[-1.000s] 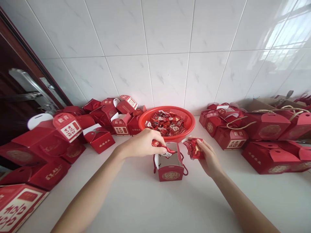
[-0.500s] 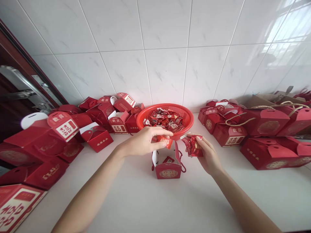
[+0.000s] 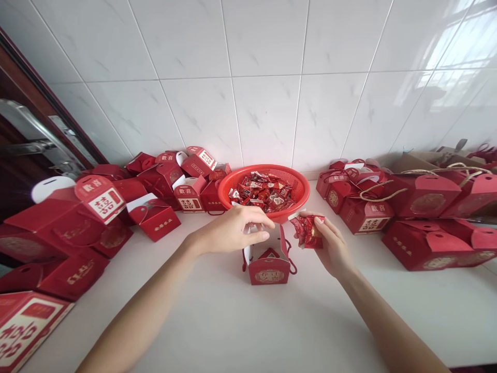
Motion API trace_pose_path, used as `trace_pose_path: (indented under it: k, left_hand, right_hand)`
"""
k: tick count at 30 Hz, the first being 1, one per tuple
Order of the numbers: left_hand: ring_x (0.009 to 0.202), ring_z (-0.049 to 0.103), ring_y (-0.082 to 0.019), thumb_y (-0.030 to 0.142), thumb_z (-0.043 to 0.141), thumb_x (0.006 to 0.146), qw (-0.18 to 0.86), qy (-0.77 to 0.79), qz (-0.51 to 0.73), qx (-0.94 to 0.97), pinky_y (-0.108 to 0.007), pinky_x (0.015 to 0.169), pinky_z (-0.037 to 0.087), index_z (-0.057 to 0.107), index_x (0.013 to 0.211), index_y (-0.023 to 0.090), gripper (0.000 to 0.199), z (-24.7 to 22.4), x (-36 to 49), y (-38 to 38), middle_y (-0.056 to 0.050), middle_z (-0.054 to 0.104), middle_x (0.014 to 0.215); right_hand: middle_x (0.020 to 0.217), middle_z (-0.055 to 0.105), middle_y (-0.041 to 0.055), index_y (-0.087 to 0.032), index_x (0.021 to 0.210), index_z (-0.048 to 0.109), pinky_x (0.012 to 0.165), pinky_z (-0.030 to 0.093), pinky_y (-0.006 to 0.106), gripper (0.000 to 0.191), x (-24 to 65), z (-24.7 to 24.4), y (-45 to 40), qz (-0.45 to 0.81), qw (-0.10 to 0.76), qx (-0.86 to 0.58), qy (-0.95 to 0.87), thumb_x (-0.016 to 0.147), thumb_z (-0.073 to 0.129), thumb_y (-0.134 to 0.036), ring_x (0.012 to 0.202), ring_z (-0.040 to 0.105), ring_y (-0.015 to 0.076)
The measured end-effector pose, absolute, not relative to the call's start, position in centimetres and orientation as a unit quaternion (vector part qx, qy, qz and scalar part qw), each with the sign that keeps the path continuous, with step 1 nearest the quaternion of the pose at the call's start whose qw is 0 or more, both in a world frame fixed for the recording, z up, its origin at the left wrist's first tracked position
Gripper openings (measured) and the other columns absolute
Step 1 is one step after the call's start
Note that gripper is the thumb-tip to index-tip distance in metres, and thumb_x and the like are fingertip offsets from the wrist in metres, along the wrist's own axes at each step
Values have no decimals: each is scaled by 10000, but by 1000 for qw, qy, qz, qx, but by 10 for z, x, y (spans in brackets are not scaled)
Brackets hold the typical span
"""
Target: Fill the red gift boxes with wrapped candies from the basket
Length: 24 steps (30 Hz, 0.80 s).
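An open red gift box (image 3: 269, 274) with cord handles stands upright in the middle of the white table, and a red packet (image 3: 269, 253) shows inside it. Over the box's left rear side hovers my left hand (image 3: 237, 228), fingers apart with nothing between them. My right hand (image 3: 331, 242) is closed on several red candy packets (image 3: 310, 231), to the right of the box. Just behind both hands is a red plastic basket (image 3: 229, 192) holding many small red wrapped candies (image 3: 267, 189).
Stacks of red gift boxes (image 3: 155, 217) fill the left side. More red boxes (image 3: 427, 241), some with rope handles, stand at the right. Behind the table (image 3: 248, 326) rises a tiled wall (image 3: 264, 114); a door handle (image 3: 34, 129) shows at far left.
The red packet in my left hand has left its fingers, which are now apart over the box. My right hand still holds its packets in nearly the same place.
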<state>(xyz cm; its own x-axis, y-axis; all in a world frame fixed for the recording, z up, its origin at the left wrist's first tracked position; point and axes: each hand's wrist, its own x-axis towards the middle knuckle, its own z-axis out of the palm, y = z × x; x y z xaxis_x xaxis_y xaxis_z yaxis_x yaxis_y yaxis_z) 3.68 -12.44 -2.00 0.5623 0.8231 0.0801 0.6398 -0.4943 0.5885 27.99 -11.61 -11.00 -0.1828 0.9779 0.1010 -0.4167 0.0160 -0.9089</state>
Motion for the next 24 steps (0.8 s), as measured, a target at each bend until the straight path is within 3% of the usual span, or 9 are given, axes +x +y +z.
trace_pose_path:
  k: [2,8,13,17,21,24]
  left_hand:
    - [886,657,-196,433,587,908,267,433,219,833,-304,777,516,737,1104,233,318,-23,42,-125,-59,718,1061]
    - [1007,668,-234,482,623,901,300,416,337,789,-335,877,535,699,1188,219,397,-24,62,-130,-48,739,1102]
    - [1149,633,-258,400,601,938,328,385,437,744,-366,982,511,681,1249,196,381,-22,56,-129,-74,708,1219]
    - [1217,602,-263,365,615,933,383,359,492,694,-381,1026,501,662,1283,199,390,-18,48,-131,-70,685,1279]
    - [1085,660,-256,354,642,914,378,367,527,667,-376,966,532,748,1075,176,262,-16,42,-134,-63,750,1069]
    - [1021,667,-235,349,684,883,340,372,562,656,-347,935,532,765,934,188,187,-17,40,-134,-38,747,950]
  right_hand:
    - [852,726,36,-252,1059,715,636,551,341,366,278,-105,-119,622,561,-302,-455,812,707,-522,693,661,196]
    - [1090,710,43,-294,1001,743,745,564,351,276,255,-74,-129,610,563,-241,-503,834,694,-508,839,664,204]
    - [1047,707,52,-299,1040,750,812,542,371,324,238,-48,-124,553,550,-241,-577,850,666,-548,968,645,248]
    - [950,711,54,-274,1011,755,767,529,365,332,229,-31,-115,495,549,-245,-627,883,627,-551,898,644,243]
    - [1025,708,52,-258,981,721,736,523,329,259,223,-15,-106,465,612,-223,-599,925,585,-471,850,656,204]
    - [934,702,28,-242,973,681,628,488,267,203,222,-9,-98,421,643,-232,-596,940,571,-409,642,597,121]
